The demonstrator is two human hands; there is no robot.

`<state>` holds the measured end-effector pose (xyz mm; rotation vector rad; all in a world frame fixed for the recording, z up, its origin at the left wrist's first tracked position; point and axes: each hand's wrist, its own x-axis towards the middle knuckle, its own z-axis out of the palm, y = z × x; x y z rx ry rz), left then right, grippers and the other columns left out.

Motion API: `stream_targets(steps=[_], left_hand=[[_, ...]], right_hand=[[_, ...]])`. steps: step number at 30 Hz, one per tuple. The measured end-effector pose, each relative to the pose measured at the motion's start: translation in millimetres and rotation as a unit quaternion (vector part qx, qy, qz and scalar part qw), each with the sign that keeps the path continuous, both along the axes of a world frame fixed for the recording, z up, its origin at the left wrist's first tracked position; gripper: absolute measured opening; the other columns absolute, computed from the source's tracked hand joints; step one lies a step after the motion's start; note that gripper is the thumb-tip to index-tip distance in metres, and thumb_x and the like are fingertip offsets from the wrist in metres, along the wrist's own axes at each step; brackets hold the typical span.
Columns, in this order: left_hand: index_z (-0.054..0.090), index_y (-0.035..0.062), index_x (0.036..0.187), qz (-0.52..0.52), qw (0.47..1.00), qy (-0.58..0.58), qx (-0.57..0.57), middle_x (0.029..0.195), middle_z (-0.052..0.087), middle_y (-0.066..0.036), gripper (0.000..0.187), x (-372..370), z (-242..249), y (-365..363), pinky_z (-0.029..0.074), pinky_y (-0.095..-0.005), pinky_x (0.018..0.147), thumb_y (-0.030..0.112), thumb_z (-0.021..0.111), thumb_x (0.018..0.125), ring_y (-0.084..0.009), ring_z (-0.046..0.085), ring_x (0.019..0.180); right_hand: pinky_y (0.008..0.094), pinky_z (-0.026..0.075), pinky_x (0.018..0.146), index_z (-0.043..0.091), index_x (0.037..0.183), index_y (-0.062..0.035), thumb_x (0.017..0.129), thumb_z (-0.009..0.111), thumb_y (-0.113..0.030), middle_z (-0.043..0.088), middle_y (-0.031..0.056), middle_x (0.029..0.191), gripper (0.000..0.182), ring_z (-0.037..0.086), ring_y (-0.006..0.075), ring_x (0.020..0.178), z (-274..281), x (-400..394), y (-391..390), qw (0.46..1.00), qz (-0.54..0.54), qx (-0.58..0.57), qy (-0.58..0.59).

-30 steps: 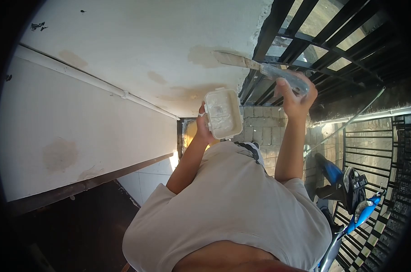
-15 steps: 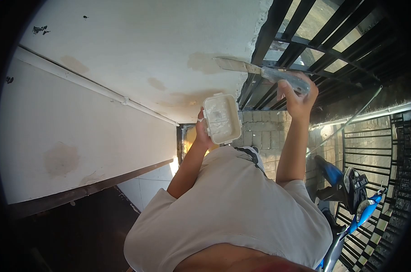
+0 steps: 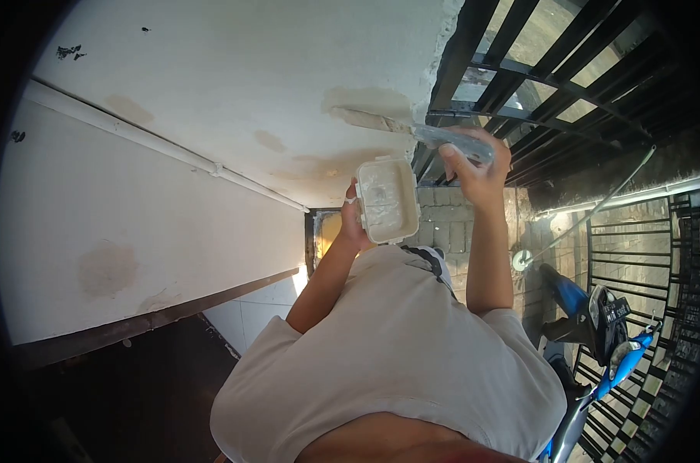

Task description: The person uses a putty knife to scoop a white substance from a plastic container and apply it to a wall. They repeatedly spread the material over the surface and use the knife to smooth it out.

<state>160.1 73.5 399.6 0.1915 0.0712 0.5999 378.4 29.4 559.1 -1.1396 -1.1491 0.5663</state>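
My right hand [image 3: 481,162] is wrapped round the clear bluish handle of a putty knife [image 3: 381,120]. The blade points left and overlaps a damp-looking beige patch [image 3: 365,103] on the white wall [image 3: 234,69], close to the wall's rough right edge. Lower down, my left hand [image 3: 353,220] grips a cream plastic tub [image 3: 388,201] by its left side. The tub is tilted with its mouth towards me, and whitish paste coats its inside. Several more beige patches mark the wall above and left of the tub.
Dark metal bars [image 3: 519,77] stand right beside the wall's edge. A white pipe [image 3: 165,147] runs along the wall at left. Behind my right arm are paving bricks [image 3: 446,220], a thin pole [image 3: 597,204] and a blue motorbike [image 3: 624,363] next to a barred gate [image 3: 627,243].
My right hand has moved left with the putty knife, bringing the blade further over the beige patch. The tub sits slightly further right in view.
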Motion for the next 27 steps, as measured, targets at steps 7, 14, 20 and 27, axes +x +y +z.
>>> stream_targets(steps=[7,14,20,27], left_hand=[[0.041,0.0147,0.154,-0.01,1.0,0.028,-0.006,0.147,0.053,-0.015,0.083,1.0,2.4,-0.3,0.049,-0.0566,0.108,0.071,0.051,0.093,-0.035,0.058,0.13],[0.038,0.0143,0.156,-0.007,1.0,-0.01,0.007,0.15,0.051,-0.015,0.085,5.4,8.8,2.9,0.048,-0.0567,0.109,0.073,0.045,0.095,-0.0354,0.057,0.132],[0.037,0.0126,0.157,-0.044,0.999,0.026,0.01,0.15,0.05,-0.016,0.084,30.8,4.2,1.2,0.049,-0.0556,0.109,0.07,0.046,0.096,-0.0353,0.056,0.133],[0.036,0.0153,0.157,-0.072,0.997,-0.03,0.018,0.154,0.046,-0.015,0.08,73.1,13.1,-8.6,0.045,-0.0582,0.112,0.066,0.047,0.097,-0.0362,0.05,0.139]], right_hand=[[0.025,0.044,0.047,0.065,0.104,0.0065,0.092,0.078,-0.018,0.068,0.0113,0.077,0.03,0.056,0.0111,0.054,-36.0,37.2,-14.7,0.995,-0.04,0.049,0.078],[0.0245,0.045,0.044,0.062,0.103,0.0057,0.089,0.081,-0.029,0.072,0.0228,0.085,0.042,0.054,0.0123,0.05,-47.4,70.2,-83.1,0.976,-0.066,0.107,0.176],[0.0265,0.047,0.042,0.063,0.119,0.008,0.09,0.08,-0.037,0.073,0.026,0.087,0.056,0.06,0.0178,0.049,-58.3,51.8,-98.6,0.984,0.008,0.043,0.171],[0.0276,0.053,0.049,0.069,0.107,0.0052,0.084,0.086,-0.034,0.071,0.0219,0.092,0.049,0.07,0.0218,0.068,-72.4,53.7,-137.3,0.982,0.072,0.021,0.174]])
